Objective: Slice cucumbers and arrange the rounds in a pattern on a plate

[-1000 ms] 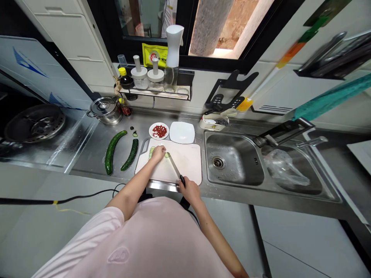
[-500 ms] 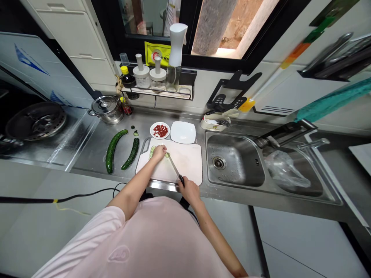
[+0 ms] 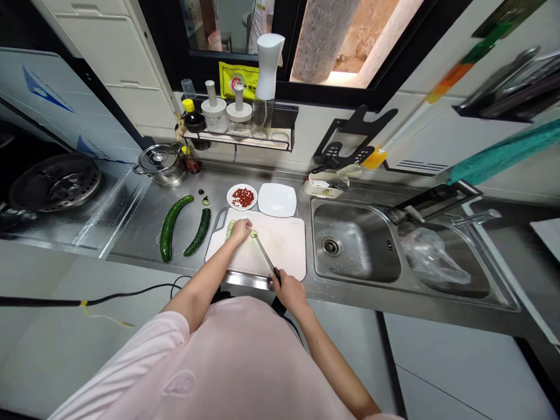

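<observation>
On the white cutting board [image 3: 286,245] my right hand [image 3: 289,290] is wrapped round the black handle of a knife [image 3: 266,253]. Its blade points up and left, with a pale green slice [image 3: 253,234] at the tip. My left hand [image 3: 241,230] is closed just left of that slice; what its fingers hold is too small to make out. Several cucumber slices [image 3: 230,227] lie on the board beside my left hand, partly covered by it. Left of the board are a long whole cucumber [image 3: 171,228] and a shorter cut one [image 3: 199,233].
Behind the board stand a plate of chopped red pieces [image 3: 242,197] and a white plate [image 3: 277,200]. A steel pot [image 3: 162,165] is at the back left, a pan [image 3: 55,182] at the far left. To the right is the sink [image 3: 356,242]; a spice rack [image 3: 245,140] hangs above.
My right hand and the knife have shifted slightly to the right. My left hand has hardly moved.
</observation>
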`<state>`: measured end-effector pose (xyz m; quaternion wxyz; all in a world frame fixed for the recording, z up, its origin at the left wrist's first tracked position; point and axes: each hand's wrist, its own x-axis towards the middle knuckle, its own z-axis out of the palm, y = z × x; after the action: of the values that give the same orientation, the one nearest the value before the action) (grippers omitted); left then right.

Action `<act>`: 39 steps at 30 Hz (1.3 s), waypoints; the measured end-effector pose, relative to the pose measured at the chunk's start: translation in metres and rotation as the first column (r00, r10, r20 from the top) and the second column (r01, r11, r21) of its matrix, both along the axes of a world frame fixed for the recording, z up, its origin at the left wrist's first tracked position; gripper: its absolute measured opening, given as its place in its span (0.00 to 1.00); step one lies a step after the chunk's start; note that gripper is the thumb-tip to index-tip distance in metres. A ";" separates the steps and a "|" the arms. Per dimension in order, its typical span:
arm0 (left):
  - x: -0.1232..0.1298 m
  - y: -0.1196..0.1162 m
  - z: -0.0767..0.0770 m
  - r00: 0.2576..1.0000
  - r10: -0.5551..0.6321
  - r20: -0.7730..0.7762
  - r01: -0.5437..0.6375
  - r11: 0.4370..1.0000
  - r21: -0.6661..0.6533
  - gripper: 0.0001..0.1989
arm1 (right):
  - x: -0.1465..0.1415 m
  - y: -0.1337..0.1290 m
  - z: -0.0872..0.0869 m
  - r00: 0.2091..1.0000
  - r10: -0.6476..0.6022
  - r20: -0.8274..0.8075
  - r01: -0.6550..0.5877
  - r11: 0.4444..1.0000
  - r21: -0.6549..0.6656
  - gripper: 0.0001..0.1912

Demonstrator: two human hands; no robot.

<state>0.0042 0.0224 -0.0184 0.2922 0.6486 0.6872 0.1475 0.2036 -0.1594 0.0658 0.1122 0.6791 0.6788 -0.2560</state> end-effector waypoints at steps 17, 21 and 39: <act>0.000 0.000 -0.003 1.000 0.004 -0.018 -0.004 1.000 -0.009 0.10 | -0.005 0.003 0.000 0.999 0.028 0.016 -0.028 0.999 -0.020 0.17; 0.001 -0.001 0.000 1.000 0.009 -0.030 -0.009 1.000 -0.021 0.10 | -0.007 0.006 -0.001 0.999 0.045 0.017 -0.044 0.999 -0.013 0.17; 0.000 0.000 -0.004 1.000 -0.004 -0.029 0.004 1.000 -0.001 0.09 | -0.007 0.019 0.000 0.999 0.052 0.006 -0.052 0.998 -0.026 0.18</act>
<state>0.0040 0.0224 -0.0227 0.2828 0.6519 0.6901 0.1374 0.1969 -0.1400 0.0660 0.1298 0.6604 0.6926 -0.2594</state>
